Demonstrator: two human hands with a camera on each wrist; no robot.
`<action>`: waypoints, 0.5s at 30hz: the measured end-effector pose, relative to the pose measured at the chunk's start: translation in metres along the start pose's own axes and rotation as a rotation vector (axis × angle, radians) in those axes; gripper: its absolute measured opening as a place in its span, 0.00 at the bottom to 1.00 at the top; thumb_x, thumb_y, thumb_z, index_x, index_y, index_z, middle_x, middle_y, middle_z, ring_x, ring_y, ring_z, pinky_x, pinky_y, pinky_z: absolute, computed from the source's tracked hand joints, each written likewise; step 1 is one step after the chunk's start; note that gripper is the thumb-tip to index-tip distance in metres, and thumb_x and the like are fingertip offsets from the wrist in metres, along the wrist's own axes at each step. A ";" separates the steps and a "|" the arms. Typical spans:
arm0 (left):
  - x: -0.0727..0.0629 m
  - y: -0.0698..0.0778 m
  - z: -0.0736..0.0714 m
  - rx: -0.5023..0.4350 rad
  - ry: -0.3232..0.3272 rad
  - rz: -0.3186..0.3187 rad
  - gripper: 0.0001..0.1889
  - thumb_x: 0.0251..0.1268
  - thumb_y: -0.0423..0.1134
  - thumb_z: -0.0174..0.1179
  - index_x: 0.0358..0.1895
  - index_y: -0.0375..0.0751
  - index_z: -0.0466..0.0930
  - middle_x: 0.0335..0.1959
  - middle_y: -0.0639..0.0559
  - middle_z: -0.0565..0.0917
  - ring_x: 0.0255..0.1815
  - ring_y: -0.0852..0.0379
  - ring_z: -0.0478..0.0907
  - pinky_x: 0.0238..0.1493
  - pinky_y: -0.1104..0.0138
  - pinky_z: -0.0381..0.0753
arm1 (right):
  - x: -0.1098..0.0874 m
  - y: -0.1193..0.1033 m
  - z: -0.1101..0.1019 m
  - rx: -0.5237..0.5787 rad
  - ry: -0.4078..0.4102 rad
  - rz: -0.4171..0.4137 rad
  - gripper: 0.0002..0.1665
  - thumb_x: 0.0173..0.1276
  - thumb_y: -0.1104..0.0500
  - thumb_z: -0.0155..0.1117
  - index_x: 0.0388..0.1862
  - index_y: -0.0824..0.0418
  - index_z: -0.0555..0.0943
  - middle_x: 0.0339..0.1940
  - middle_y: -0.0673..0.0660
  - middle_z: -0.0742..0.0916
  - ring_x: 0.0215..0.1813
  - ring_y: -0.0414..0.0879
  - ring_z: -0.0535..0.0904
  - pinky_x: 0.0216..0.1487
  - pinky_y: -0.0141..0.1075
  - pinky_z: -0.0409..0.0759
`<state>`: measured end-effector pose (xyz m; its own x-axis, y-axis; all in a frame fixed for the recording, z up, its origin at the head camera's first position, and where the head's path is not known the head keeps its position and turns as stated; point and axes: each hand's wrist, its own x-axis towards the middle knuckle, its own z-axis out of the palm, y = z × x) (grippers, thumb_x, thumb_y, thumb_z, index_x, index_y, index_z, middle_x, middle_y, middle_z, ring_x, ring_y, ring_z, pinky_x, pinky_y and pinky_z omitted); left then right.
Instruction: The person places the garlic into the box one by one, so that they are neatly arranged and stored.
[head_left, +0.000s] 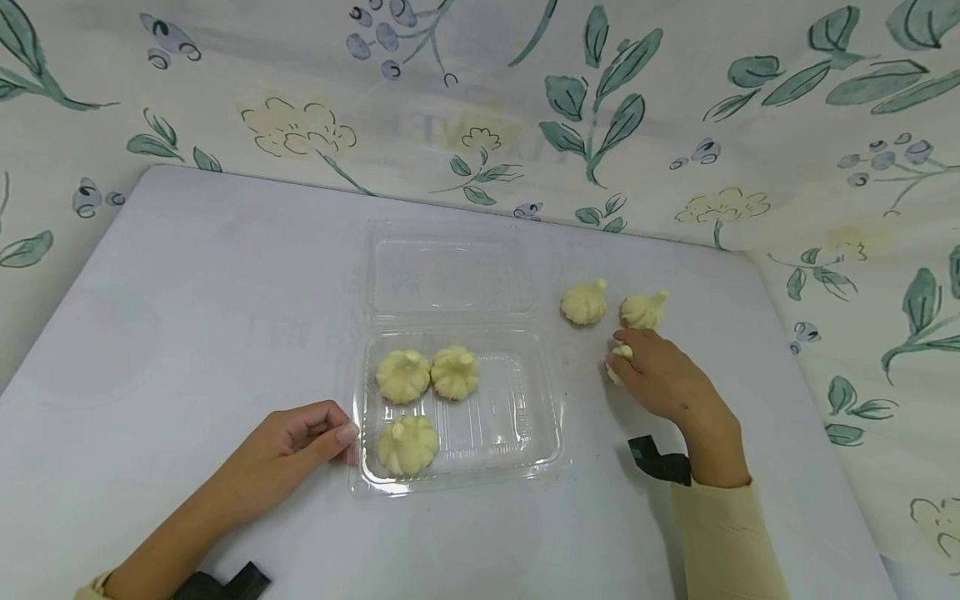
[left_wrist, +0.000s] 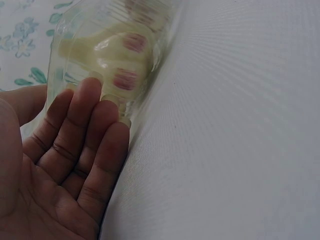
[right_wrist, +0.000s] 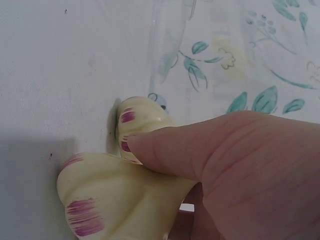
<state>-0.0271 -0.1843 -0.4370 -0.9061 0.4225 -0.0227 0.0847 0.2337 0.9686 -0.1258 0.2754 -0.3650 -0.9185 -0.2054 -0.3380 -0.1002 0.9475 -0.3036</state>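
Table (head_left: pixel 187 292) roomy leftward | right hand (head_left: pixel 670 382) pinches garlic (right_wrist: pixel 112 197) | relaxed left hand (head_left: pixel 292 454) seemingly touches tray edge (head_left: pixel 362 396)

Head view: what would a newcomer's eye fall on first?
Probably the open clear box near the middle of the white table, with three pale garlic-like bulbs inside. To its right, the right hand holds another bulb near two more. The left hand is at the box's left edge.

Head view faces down over table (head_left: pixel 202 308); wrist views close.
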 end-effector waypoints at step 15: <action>0.000 0.000 0.001 0.001 0.003 0.016 0.09 0.82 0.34 0.56 0.38 0.49 0.82 0.32 0.57 0.86 0.37 0.55 0.85 0.45 0.67 0.84 | 0.002 -0.004 0.005 -0.033 0.031 -0.028 0.29 0.84 0.52 0.53 0.72 0.70 0.71 0.72 0.74 0.74 0.71 0.72 0.70 0.68 0.66 0.69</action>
<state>-0.0268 -0.1835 -0.4374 -0.9059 0.4235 -0.0060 0.1002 0.2280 0.9685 -0.1257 0.2698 -0.3693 -0.9266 -0.2249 -0.3014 -0.1384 0.9492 -0.2827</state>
